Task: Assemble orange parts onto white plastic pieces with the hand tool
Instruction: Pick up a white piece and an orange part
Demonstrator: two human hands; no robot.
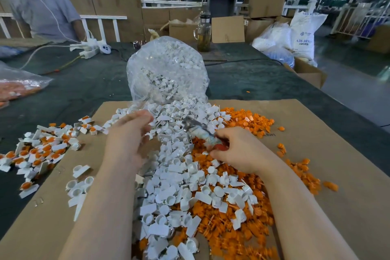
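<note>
White plastic pieces [179,175] heaped on cardboard [316,154], right hand [238,150] gripping hand tool [200,131], left hand [126,139] relaxed (blurred).

2 hands [126,139], 1 hand tool [198,131]

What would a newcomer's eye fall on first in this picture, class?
A clear plastic bag spills white plastic pieces down the middle of the cardboard sheet, beside a heap of orange parts on the right. Above them, the right hand grips a hand tool.

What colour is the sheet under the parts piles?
Plain brown: the cardboard sheet shows best in the head view, spread over the dark green table.
</note>
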